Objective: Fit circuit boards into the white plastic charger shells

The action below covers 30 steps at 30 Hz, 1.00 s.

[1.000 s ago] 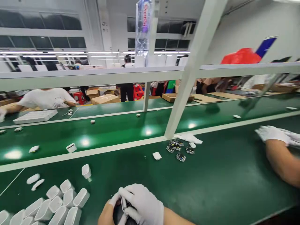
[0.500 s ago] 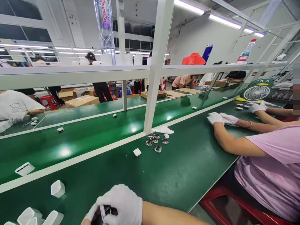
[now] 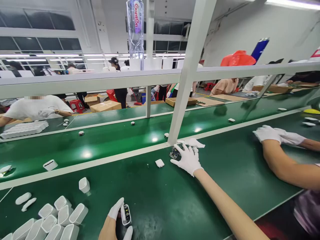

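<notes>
At the bottom of the view, my left hand, with white covers on the fingers, grips a white plastic casing with dark electronics showing in its open end. My right hand, in a white glove, reaches forward with its fingers spread. It is over a small cluster of circuit boards, most of them hidden beneath it. Just left of that hand lies a small white cap. A crumpled white cloth or tissue lies behind the fingers.
Several empty white casings stand at lower left, one apart. A green conveyor belt carrying small white parts runs beyond the white rail. A white post rises near my right hand. A co-worker's gloved hands are at right.
My right hand has left the casing by my left hand and stretched forward to the circuit boards. My left hand still holds the casing. The view has swung left.
</notes>
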Tool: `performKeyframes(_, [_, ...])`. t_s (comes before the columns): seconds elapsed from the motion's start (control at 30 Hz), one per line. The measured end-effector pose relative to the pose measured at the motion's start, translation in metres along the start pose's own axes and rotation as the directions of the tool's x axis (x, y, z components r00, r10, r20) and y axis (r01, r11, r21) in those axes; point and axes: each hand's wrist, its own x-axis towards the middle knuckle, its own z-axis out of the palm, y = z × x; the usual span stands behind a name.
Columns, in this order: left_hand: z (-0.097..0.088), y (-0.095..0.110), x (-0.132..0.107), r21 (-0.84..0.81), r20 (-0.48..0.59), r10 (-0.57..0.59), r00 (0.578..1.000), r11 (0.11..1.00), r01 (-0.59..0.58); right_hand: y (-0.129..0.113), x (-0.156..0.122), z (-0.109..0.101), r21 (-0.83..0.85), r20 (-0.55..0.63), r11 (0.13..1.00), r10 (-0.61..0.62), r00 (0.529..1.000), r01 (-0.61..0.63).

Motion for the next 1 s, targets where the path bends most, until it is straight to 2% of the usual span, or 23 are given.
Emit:
performKeyframes(0.1, [0.000, 0.005, 0.000, 0.006, -0.022, 0.030, 0.999, 1.000, -0.030, 0.014, 0.013, 0.017, -0.051, 0.052, 0.998, 0.039, 0.998, -0.036])
performKeyframes(0.2, [-0.003, 0.007, -0.001, -0.028, -0.043, 0.053, 0.998, 0.998, -0.054, 0.019, 0.024, 0.025, -0.069, 0.103, 0.997, 0.042, 0.994, -0.035])
performKeyframes(0.3, [-0.012, 0.017, -0.006, -0.047, -0.144, 0.040, 0.989, 0.998, -0.048, 0.024, 0.035, 0.025, -0.042, 0.138, 0.999, 0.017, 0.990, -0.011])
performKeyframes(0.4, [-0.016, 0.051, -0.011, -0.062, -0.284, 0.043, 0.958, 0.996, -0.063, 0.029, 0.040, 0.024, 0.028, 0.129, 1.000, -0.008, 0.992, 0.004])
performKeyframes(0.47, [-0.006, 0.089, -0.006, -0.156, -0.275, 0.060, 0.960, 0.982, -0.106, 0.034, 0.038, 0.022, 0.100, 0.098, 0.995, -0.027, 0.995, 0.017])
performKeyframes(0.53, [0.017, 0.134, 0.010, -0.299, -0.126, 0.120, 0.985, 0.942, -0.153, 0.044, 0.032, 0.019, 0.187, 0.048, 0.982, -0.034, 0.998, 0.024])
performKeyframes(0.6, [0.053, 0.178, 0.041, -0.396, 0.084, 0.187, 0.979, 0.908, -0.139, 0.058, 0.024, 0.016, 0.273, -0.030, 0.962, 0.020, 0.999, -0.011])
performKeyframes(0.63, [0.075, 0.196, 0.060, -0.385, 0.134, 0.210, 0.968, 0.912, -0.144, 0.068, 0.020, 0.014, 0.312, -0.073, 0.949, 0.076, 0.994, -0.050])
performKeyframes(0.7, [0.122, 0.222, 0.100, -0.243, 0.174, 0.240, 0.955, 0.950, -0.194, 0.087, 0.013, 0.013, 0.378, -0.140, 0.913, 0.219, 0.966, -0.153])
performKeyframes(0.77, [0.168, 0.233, 0.133, -0.017, 0.237, 0.173, 0.956, 0.985, -0.174, 0.105, 0.007, 0.013, 0.420, -0.153, 0.875, 0.332, 0.931, -0.243])
performKeyframes(0.83, [0.205, 0.235, 0.154, 0.027, 0.254, 0.132, 0.958, 0.989, -0.144, 0.115, 0.005, 0.014, 0.436, -0.127, 0.852, 0.379, 0.917, -0.291])
performKeyframes(0.9, [0.232, 0.234, 0.165, 0.039, 0.241, 0.114, 0.964, 0.991, -0.127, 0.118, 0.007, 0.014, 0.430, -0.103, 0.850, 0.380, 0.919, -0.304])
performKeyframes(1.0, [0.256, 0.231, 0.174, 0.031, 0.159, 0.126, 0.979, 0.991, -0.132, 0.117, 0.016, 0.017, 0.396, -0.076, 0.863, 0.372, 0.925, -0.315])
